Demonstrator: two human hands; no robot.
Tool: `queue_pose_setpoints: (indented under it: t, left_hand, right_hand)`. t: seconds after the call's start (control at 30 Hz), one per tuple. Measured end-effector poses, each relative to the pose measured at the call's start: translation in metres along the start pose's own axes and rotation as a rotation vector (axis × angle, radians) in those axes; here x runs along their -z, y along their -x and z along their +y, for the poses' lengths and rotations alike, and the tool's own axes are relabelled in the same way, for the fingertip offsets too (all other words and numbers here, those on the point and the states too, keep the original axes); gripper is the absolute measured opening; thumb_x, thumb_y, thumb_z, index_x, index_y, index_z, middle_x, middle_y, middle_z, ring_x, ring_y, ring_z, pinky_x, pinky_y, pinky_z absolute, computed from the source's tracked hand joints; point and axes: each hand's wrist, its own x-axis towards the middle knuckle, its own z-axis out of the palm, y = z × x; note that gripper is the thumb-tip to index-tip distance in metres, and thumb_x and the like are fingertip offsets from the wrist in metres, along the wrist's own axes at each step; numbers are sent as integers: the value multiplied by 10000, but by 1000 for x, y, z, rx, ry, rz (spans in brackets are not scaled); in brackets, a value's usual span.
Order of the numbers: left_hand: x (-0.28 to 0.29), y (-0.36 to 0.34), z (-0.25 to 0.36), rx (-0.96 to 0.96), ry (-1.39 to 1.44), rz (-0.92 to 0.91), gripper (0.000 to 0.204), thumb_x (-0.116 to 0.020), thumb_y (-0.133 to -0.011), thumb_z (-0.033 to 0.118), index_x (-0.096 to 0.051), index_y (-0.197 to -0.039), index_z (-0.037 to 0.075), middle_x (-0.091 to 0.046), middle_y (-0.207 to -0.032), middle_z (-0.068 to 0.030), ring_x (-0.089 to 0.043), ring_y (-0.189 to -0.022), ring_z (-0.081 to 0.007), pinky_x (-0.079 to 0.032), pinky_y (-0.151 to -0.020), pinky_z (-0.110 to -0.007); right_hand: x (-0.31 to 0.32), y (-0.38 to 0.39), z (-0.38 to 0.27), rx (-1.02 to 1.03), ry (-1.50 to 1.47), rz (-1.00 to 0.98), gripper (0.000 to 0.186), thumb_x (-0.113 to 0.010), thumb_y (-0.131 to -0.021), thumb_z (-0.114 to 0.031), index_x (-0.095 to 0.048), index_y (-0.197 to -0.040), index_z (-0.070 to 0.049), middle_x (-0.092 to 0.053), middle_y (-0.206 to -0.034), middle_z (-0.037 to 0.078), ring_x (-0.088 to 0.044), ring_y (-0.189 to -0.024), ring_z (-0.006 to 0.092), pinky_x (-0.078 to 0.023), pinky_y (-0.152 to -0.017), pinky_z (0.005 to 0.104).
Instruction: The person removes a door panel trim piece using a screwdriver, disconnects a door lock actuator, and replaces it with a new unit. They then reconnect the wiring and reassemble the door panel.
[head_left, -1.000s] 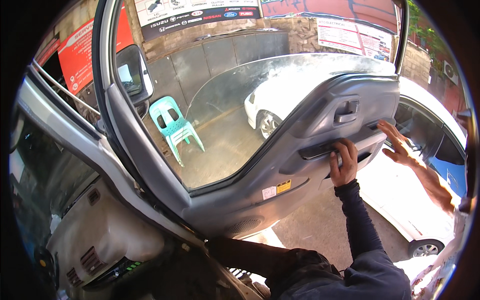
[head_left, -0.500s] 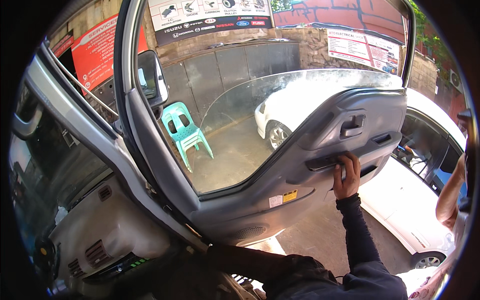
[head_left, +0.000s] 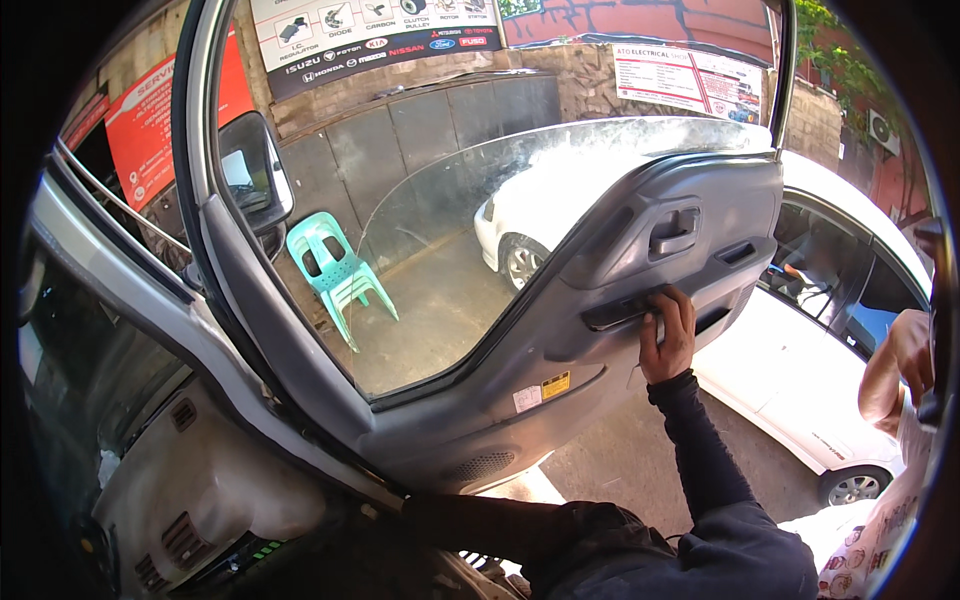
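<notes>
My right hand (head_left: 668, 338), in a black sleeve, reaches up to the armrest of an open grey vehicle door (head_left: 600, 260). Its fingers curl over the right end of a dark, glossy armrest panel (head_left: 612, 313), thumb on the near side. Something small and pale shows between thumb and fingers, too little to name. The inner door handle (head_left: 676, 232) sits above the hand. A clear window glass (head_left: 440, 190) stands partly raised, its curved top edge showing in the frame. My left hand is out of sight.
A side mirror (head_left: 253, 170) is fixed left of the door. Outside stand green stacked plastic chairs (head_left: 335, 265) and a white car (head_left: 790, 400). At the right edge another person's bent arm (head_left: 893, 375) is close by. A dusty dashboard (head_left: 190, 470) lies lower left.
My view has turned a little, so the door, mirror and chairs sit further left. More of the other person's arm and shirt shows. My right hand keeps its place on the armrest panel.
</notes>
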Motion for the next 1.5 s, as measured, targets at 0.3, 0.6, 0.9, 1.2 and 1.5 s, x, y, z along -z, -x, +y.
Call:
queue_pose_setpoints:
  t: [0.3, 0.6, 0.9, 1.2, 1.5]
  left_hand:
    - [2, 0, 9, 48, 35, -30, 578, -716, -966, 313, -571, -1466, 60, -740, -1123, -213, -715, -993, -352, -551, -879, -444]
    - [1, 1, 9, 32, 30, -34, 583, -717, -960, 322, -576, -1457, 52, -742, -1119, -216, -714, -994, -380, -550, -876, -458]
    - [1, -2, 8, 45, 18, -60, 587, -712, -963, 331, -571, -1464, 60, -742, -1126, -212, -716, -982, -363, -548, -877, -450]
    - [-3, 0, 5, 21, 36, -33, 584, -712, -964, 322, -570, -1463, 53, -745, -1110, -210, -719, -981, -362, -555, -882, -443]
    - [-3, -2, 9, 0, 34, -38, 577, -712, -963, 320, -577, -1456, 53, -746, -1118, -214, -725, -982, -367, -562, -866, -440]
  right_hand:
    - [-2, 0, 0, 11, -5, 27, 268, -621, -910, -108, -644, -1160, -14, -601, -1265, 214, -574, -1191, 424, -433, -1054, 478]
    - [-5, 2, 1, 0, -7, 26, 264, -617, -937, -125, -640, -1171, -6, -595, -1283, 224, -573, -1205, 430, -441, -1062, 475]
    - [-9, 10, 0, -22, 5, 37, 282, -584, -979, -140, -633, -1218, 1, -580, -1329, 224, -551, -1271, 429, -422, -1096, 473]
    - [-6, 22, -4, -41, 44, -16, 440, -570, -970, -133, -562, -1397, -29, -526, -1444, 212, -437, -1441, 397, -303, -1186, 487]
    - [-2, 21, -6, -46, 50, -36, 490, -580, -938, -106, -550, -1420, -26, -509, -1475, 211, -425, -1455, 390, -302, -1181, 476]
